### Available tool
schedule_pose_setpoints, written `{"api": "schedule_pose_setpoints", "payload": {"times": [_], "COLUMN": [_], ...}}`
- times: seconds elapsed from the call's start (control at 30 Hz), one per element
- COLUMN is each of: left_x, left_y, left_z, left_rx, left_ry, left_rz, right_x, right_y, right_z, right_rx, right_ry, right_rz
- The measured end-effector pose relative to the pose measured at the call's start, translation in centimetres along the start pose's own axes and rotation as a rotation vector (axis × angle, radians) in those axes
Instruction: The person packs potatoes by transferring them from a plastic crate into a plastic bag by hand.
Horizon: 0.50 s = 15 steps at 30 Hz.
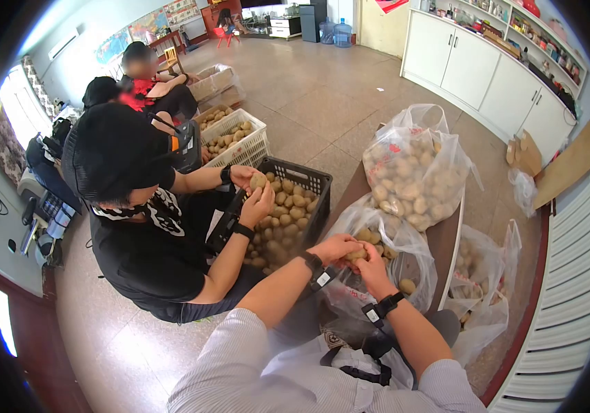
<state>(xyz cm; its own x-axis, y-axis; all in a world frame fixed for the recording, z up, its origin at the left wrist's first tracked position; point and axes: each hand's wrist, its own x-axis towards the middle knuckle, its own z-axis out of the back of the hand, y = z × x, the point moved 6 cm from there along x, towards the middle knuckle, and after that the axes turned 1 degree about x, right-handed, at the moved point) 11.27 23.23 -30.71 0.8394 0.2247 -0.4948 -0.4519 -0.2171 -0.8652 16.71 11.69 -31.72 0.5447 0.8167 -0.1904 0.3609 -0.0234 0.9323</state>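
The left hand (340,249) and the right hand (377,272) of the person close together around one potato (358,254), with the fingers pinching it from both sides, perhaps for a steady grip. It is above an open plastic bag (415,261), so a slip would probably end inside. This bag lies on the low brown surface (443,237), within easy reach, and a fuller bag (415,165) stands just beyond. To the left, a co-worker (143,234) holds another potato (258,181) over a black crate (324,182), seemingly placed close for convenience.
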Motion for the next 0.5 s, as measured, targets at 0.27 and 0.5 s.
{"api": "schedule_pose_setpoints", "payload": {"times": [0.27,0.5], "left_x": [-0.4,0.1], "left_y": [-0.9,0.5], "left_z": [2.6,8.3], "left_rx": [-0.215,-0.525], "left_ry": [-0.052,-0.354], "left_rz": [-0.068,-0.163], "right_x": [-3.1,-6.6], "right_y": [-0.2,-1.8], "right_z": [5.1,11.3], "right_rx": [-0.938,-1.500], "right_ry": [-0.286,-0.583], "right_rz": [0.365,0.361]}}
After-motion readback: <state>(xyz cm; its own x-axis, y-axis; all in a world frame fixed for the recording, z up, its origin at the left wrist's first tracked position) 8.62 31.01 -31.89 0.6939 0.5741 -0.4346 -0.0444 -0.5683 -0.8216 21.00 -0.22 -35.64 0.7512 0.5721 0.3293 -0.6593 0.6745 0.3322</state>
